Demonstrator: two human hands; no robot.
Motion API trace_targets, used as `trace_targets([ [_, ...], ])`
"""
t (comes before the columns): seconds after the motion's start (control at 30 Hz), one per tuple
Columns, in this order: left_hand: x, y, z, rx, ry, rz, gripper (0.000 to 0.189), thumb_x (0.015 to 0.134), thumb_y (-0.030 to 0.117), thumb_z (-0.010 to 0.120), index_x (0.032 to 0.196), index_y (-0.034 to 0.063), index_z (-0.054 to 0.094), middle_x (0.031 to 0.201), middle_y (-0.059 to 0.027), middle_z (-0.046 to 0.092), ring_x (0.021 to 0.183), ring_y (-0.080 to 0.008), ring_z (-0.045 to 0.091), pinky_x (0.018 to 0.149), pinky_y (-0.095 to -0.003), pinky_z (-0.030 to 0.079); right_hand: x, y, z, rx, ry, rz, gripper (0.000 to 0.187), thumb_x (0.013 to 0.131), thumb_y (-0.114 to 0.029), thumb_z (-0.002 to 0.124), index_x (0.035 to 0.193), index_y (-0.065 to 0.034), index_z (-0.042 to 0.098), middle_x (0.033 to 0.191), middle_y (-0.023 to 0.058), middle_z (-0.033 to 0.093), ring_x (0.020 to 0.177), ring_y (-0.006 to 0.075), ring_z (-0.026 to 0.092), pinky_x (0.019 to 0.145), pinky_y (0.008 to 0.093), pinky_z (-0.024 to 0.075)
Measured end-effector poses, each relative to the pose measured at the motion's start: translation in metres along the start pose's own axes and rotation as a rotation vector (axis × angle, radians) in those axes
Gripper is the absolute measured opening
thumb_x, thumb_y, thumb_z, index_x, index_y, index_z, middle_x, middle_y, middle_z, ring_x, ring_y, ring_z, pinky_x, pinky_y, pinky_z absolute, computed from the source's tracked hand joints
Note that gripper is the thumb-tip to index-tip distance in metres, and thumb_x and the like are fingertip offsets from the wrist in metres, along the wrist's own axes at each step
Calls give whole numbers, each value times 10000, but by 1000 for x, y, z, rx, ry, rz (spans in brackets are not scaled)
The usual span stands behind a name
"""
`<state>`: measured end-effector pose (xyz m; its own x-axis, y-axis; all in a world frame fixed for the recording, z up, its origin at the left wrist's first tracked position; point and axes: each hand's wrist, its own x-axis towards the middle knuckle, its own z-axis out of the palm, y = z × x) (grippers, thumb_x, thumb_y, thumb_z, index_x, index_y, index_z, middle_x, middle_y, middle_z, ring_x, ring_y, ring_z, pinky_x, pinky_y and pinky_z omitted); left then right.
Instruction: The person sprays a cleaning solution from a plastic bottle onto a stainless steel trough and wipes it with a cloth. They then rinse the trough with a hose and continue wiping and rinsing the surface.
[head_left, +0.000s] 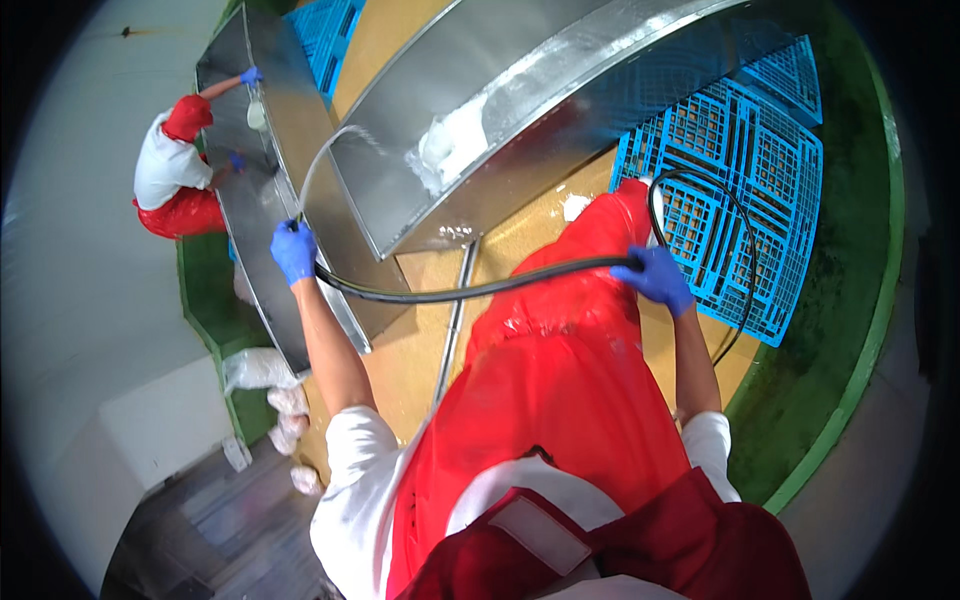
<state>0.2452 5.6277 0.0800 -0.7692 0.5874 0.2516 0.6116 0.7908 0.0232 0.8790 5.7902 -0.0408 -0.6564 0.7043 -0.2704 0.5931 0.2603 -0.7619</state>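
Note:
My left hand (293, 253), in a blue glove, grips a black hose (465, 291) near its end. Out of that end a stream of water (324, 154) arcs over the near rim of a long stainless steel trough (487, 214). White foam or ice-like material (454, 142) lies inside the trough, though I cannot tell which. My right hand (656, 277), also gloved in blue, is closed around the same hose further back. Between both hands the hose sags slightly across my red apron (562, 382). Beyond my right hand, a thinner-looking loop of hose (750, 247) hangs over the pallets.
Blue plastic pallets (780, 157) lie at the right. A co-worker (176, 169) in white and red crouches at the left beside a second metal trough (281, 330), holding a pale scoop-like vessel (256, 115). Plastic bags (259, 369) sit near its end. A narrow drain channel (450, 349) crosses the wet tan floor.

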Motion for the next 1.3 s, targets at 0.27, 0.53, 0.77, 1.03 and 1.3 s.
trace_targets([
  [0.27, -47, -61, -48, -134, -163, -79, 325, 851, 224, 705, 1134, 64, 725, 985, -193, 740, 932, -332, 726, 852, -409, 549, -118, -72, 95, -61, -75, 125, 454, 858, -482, 711, 804, -35, 656, 708, 211, 641, 695, 415, 630, 609, 470, 470],
  [0.53, -91, -114, -79, -250, -84, -12, 292, 863, 204, 714, 1112, 52, 726, 967, -165, 748, 865, -256, 734, 813, -366, 552, -193, -108, 163, 28, -55, 138, 392, 867, -457, 723, 840, -67, 692, 693, 204, 628, 656, 408, 606, 598, 449, 464],
  [0.77, -171, -117, -62, -771, -282, 289, 295, 867, 171, 733, 1136, 51, 717, 953, -157, 753, 829, -166, 711, 780, -325, 548, -304, -97, 233, 14, 56, 130, 401, 835, -422, 771, 765, -49, 640, 664, 196, 621, 628, 393, 602, 578, 441, 460],
  [1.03, -280, -273, -47, -144, -386, -14, 355, 822, 298, 702, 1056, 34, 746, 878, -233, 724, 860, -368, 719, 806, -433, 556, -420, -85, 304, 92, 169, 271, 366, 820, -371, 798, 773, -42, 645, 649, 197, 613, 598, 360, 621, 549, 436, 454],
  [1.3, -331, -289, -91, -367, -291, 6, 312, 816, 276, 725, 1025, 48, 756, 911, -234, 722, 867, -388, 711, 800, -434, 549, -443, -87, 322, 155, 93, 127, 455, 826, -471, 753, 767, -30, 658, 641, 207, 602, 587, 388, 590, 541, 433, 439],
])
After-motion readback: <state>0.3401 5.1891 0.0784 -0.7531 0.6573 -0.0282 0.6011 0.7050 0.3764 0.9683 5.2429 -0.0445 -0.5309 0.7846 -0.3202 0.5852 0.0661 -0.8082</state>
